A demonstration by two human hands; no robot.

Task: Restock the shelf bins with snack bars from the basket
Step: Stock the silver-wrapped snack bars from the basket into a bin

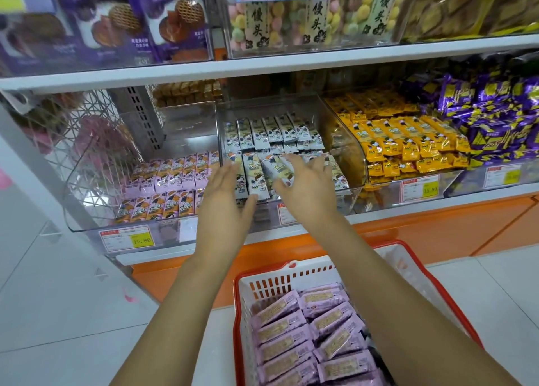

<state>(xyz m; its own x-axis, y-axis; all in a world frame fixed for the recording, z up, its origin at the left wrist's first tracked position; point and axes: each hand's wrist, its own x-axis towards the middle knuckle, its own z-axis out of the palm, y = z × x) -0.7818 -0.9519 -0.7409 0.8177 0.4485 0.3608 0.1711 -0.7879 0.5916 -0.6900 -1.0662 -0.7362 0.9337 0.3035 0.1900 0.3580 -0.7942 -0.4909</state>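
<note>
Right hand point(309, 190) reaching into the middle bin point(354, 164), thumb and fingers pinching one white snack bar point(275, 167), which is tilted across the front row. Left hand point(226, 193) just beside it at the bin's left front corner, fingers straight and together, flat against the front white bars, holding nothing. Both forearms bare, stretched forward over the basket. Middle bin is clear plastic and carries the stocked white bars point(271, 134) in rows, standing on end and leaning back; the back rows are neat, the front row is less even. To the left, a second clear bin point(84, 225) with shelved pink bars point(172, 172) in rows, and a price tag point(127, 238) on its front. To the right, a bin of yellow bars point(408, 140), then a heap of purple packets point(495, 114) at the far end. All sit on the lower shelf above an orange base. Basket point(291, 272), red rim with white slotted walls, is on the floor point(58, 298) below the hands; the loose pink bars point(306, 336) lie flat in it in overlapping rows, plain side up. The upper shelf point(262, 62) holds purple waffle boxes point(175, 15) and bags of pastel puffs point(291, 21).
</note>
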